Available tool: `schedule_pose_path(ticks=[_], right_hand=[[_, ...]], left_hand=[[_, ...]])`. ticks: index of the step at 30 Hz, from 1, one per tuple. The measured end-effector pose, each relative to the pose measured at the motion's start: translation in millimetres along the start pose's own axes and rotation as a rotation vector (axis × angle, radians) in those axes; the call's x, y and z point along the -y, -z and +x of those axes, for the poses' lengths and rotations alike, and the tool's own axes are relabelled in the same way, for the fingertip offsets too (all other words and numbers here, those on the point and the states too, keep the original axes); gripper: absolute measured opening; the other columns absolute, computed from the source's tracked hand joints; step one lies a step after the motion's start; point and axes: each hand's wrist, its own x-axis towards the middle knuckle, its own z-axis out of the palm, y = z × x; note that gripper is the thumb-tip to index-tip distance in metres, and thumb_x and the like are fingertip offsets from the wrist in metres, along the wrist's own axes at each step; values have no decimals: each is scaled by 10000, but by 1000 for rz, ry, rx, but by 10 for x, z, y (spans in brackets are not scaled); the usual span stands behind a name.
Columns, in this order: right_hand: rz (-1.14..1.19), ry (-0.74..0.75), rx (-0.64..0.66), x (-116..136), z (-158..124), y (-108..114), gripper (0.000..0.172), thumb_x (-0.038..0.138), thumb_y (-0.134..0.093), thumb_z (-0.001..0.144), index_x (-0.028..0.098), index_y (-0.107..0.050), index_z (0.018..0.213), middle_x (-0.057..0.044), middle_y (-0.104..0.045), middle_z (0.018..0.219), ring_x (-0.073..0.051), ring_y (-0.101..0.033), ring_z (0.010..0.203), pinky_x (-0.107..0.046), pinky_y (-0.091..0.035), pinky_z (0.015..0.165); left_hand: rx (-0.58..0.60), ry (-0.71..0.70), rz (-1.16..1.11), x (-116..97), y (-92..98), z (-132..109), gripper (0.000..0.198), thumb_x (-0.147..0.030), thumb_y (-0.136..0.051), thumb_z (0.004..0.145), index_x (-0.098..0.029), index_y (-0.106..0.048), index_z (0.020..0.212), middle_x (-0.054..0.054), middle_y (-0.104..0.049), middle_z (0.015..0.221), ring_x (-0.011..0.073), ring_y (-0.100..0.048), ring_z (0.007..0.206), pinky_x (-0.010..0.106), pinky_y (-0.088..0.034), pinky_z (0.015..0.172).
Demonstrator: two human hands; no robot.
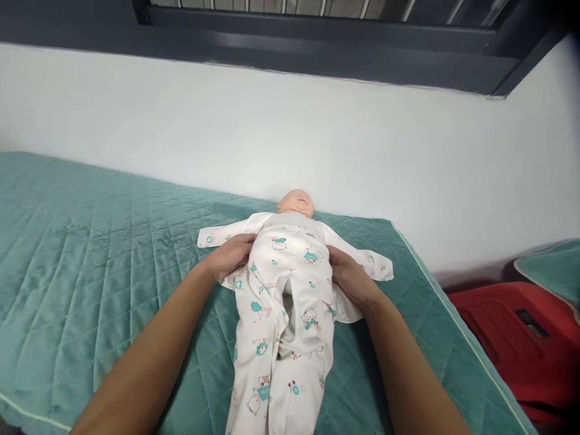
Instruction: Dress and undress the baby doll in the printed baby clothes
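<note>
A baby doll lies on its back on a teal quilted mattress, its head toward the wall. It wears a white sleepsuit printed with small teal animals, the empty sleeves spread to both sides. My left hand rests on the doll's left flank, its fingers curled onto the suit's edge. My right hand presses the opposite flank, fingers wrapped against the cloth. The fingertips of both hands are partly hidden by the fabric.
A white wall runs behind the mattress under a dark window frame. To the right of the mattress edge lies a red object, with another teal quilted piece above it.
</note>
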Motion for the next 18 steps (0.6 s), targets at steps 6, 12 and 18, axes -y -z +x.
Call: schedule_pose_path(ticks=[6, 12, 18], right_hand=[[-118, -68, 65, 122, -25, -40, 401, 204, -636, 704, 220, -692, 1101, -35, -742, 1065, -255, -666, 970, -400, -536, 867], [-223, -131, 21, 139, -28, -56, 330, 215, -626, 684, 219, -743, 993, -32, -765, 906, -274, -682, 895, -401, -555, 797], [-161, -25, 0, 96, -44, -55, 362, 204, -600, 715, 218, -730, 1053, -19, -760, 999, -252, -681, 920, -383, -542, 841]], left_hand=[[14, 0, -80, 26, 21, 21, 329, -245, -685, 747, -161, -695, 1066, 92, -737, 1107, 236, -689, 986, 359, -532, 906], [-84, -51, 50, -9, -63, -4, 402, -351, -697, 755, -152, -680, 1104, 99, -739, 1098, 260, -686, 1006, 358, -545, 867], [-54, -66, 22, 19, -26, 14, 460, -287, -700, 737, -170, -650, 1180, 87, -751, 1031, 260, -699, 959, 364, -558, 821]])
